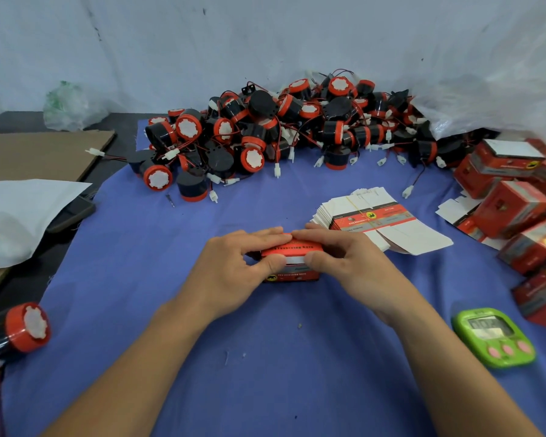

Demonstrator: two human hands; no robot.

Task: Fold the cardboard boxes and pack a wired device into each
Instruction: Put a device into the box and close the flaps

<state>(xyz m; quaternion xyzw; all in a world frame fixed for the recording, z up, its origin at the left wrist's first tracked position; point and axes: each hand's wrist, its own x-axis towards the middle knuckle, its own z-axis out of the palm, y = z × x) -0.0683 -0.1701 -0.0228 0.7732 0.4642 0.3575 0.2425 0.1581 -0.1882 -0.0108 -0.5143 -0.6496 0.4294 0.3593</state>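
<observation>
Cardboard box (292, 251) in curled thumb-and-finger pinch of left hand (234, 266) and right hand (347, 263)

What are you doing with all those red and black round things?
A person is folding a small red box, holding it with the left hand and right hand on the blue cloth. A pile of wired devices waits behind, flat boxes lie nearby, and folded boxes are piled at the right.
</observation>
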